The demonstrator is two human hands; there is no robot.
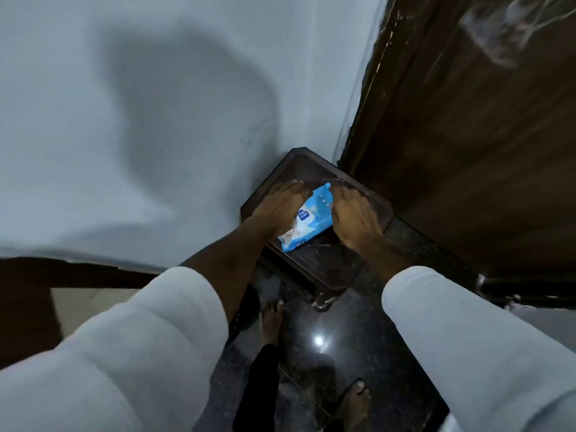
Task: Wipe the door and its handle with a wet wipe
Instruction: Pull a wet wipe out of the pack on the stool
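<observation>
A blue wet wipe pack (307, 224) lies on a small dark stool (327, 263) in the corner beside the door. My left hand (279, 205) presses over the pack's left side, fingers pointing away from me. My right hand (353, 221) covers the pack's right edge, its fingertips at the far corner. Both hands are blurred, so the exact finger grip is unclear. The brown wooden door (467, 145) fills the right side, with a pale smear near its top. Its handle is out of view.
A pale blue wall (156, 120) stands to the left of the door and behind the stool. The floor (358, 353) is dark polished stone with a light glare. My bare feet (271, 322) stand just in front of the stool.
</observation>
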